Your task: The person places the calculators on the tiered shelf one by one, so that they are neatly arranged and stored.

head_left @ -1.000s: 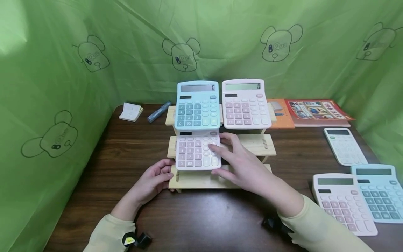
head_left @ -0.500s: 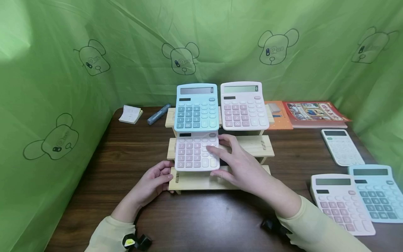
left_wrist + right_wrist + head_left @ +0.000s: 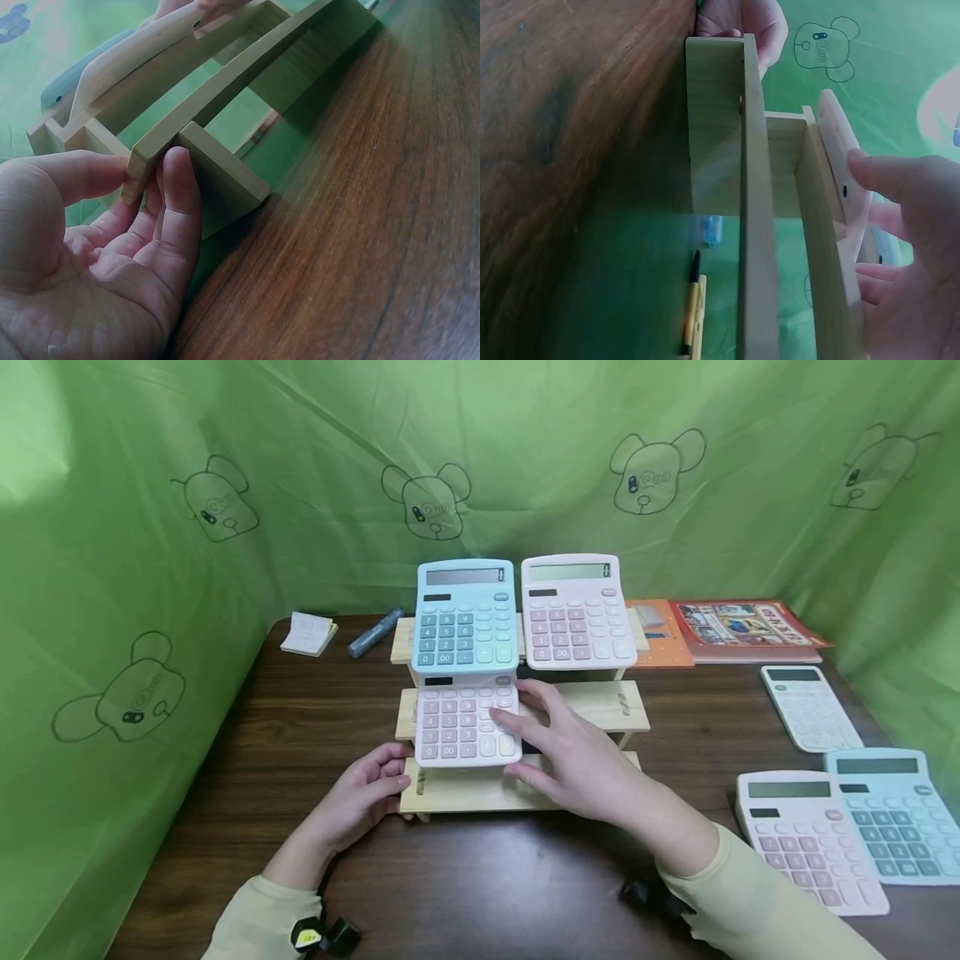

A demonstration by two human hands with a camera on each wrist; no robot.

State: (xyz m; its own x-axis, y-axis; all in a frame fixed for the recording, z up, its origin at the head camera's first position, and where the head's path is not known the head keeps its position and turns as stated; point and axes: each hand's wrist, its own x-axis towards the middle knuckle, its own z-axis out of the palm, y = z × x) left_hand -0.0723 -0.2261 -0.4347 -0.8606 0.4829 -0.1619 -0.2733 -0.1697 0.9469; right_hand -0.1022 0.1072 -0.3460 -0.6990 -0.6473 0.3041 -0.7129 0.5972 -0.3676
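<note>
A three-tier wooden rack [image 3: 592, 703] stands on the table. My left hand [image 3: 369, 795] grips the left end of its lowest shelf [image 3: 169, 127], thumb on one side and fingers curled beneath. On the middle shelf leans a pink-and-white calculator [image 3: 467, 727], its top overlapped by the blue calculator [image 3: 465, 614] on the shelf above. My right hand [image 3: 581, 747] holds this pink calculator at its right side, thumb near the lower corner and index finger over the keys. In the right wrist view the thumb lies against the calculator's edge [image 3: 838, 146]. Another pink calculator [image 3: 577, 610] leans at the upper right.
Right of the rack lie a pink calculator [image 3: 810, 843], a blue one [image 3: 892, 814] overlapping it, and a smaller white one [image 3: 810, 708]. Behind are a red book [image 3: 742, 622] and an orange booklet [image 3: 667, 639]. A notepad [image 3: 307, 633] and a blue-grey tube-like object [image 3: 375, 633] lie back left.
The head view has shifted slightly. Both hands keep their places on the rack and the pink calculator.
</note>
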